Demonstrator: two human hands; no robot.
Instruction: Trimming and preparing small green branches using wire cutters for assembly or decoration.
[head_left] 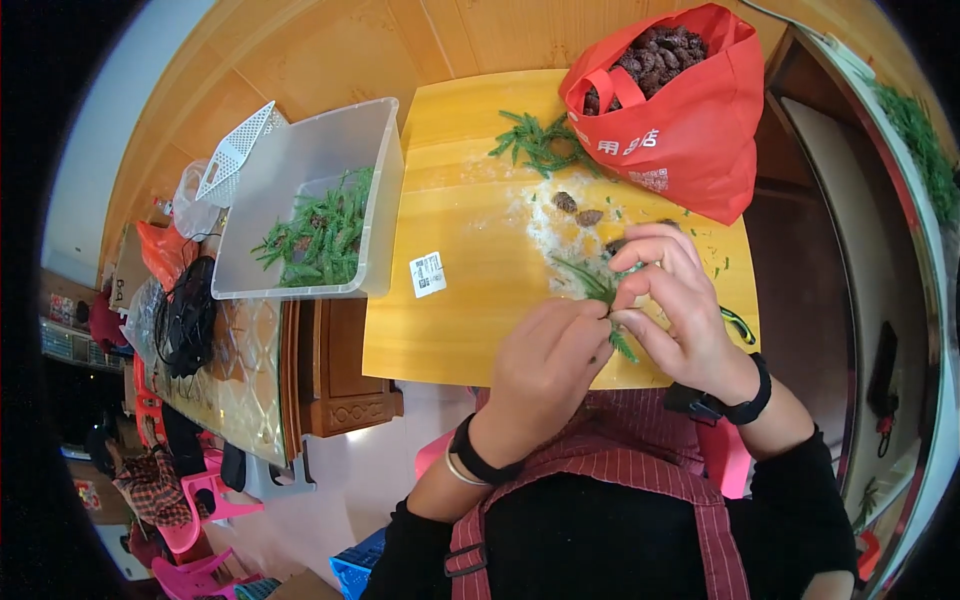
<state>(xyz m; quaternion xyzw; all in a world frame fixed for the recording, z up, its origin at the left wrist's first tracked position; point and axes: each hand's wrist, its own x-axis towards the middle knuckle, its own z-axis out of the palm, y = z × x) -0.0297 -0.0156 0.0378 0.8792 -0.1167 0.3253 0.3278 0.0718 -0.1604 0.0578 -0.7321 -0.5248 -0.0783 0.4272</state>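
Observation:
My left hand (548,355) and my right hand (674,305) meet over the near part of the yellow table, both closed at the fingertips on a green pine sprig (622,343). Its needles stick out above and below my fingers, and its middle is hidden by them. Just beyond my right hand lie small brown pine cones (589,218), amid white powdery bits (548,232). Farther back rests a bunch of green sprigs (538,143), beside a red bag (690,150) filled with pine cones (662,58).
Left of the table top (460,330) stands a translucent bin (383,215) with finished-looking green sprigs (325,240) inside. A white label (427,275) lies on the table. Near the right edge is a black and yellow-green tool (738,325). Another person (155,485) sits at far left, near pink chairs.

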